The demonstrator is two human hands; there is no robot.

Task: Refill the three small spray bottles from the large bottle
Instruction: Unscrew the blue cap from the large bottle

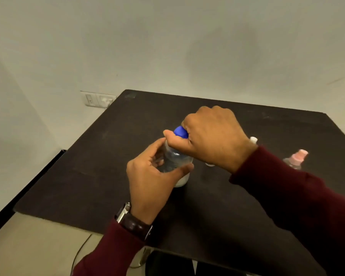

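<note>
Left hand (149,176) curls its fingers round the upright large bottle (176,162) on the table (88,166). Right hand (211,136) clamps fingers and thumb on the blue cap (180,132).

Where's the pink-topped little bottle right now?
The pink-topped spray bottle stands on the dark table at far right, just beyond the right forearm's sleeve.

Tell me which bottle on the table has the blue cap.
The large clear bottle that both hands hold: left hand round its body, right hand on its blue cap. The small bottles to its right carry a white top and a pink top.
</note>
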